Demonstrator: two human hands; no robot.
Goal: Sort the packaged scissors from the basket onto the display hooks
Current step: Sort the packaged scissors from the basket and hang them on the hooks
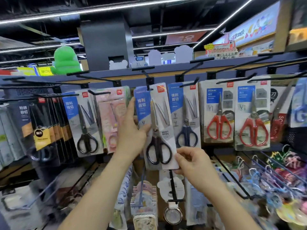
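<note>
A pack of black-handled scissors (160,130) on a white and blue card hangs tilted at a black display hook (147,75) in the middle of the rack. My left hand (132,135) holds the pack's left edge, thumb on the front and fingers up behind it. My right hand (189,161) pinches the pack's lower right corner. More packs of the same kind (140,103) sit behind it on that hook. No basket is in view.
Neighbouring hooks carry black scissors (86,123) at the left, blue-handled ones (185,115) just to the right and red-handled ones (219,113) further right. Long black hook arms stick out overhead. Lower hooks hold key rings and trinkets (265,180).
</note>
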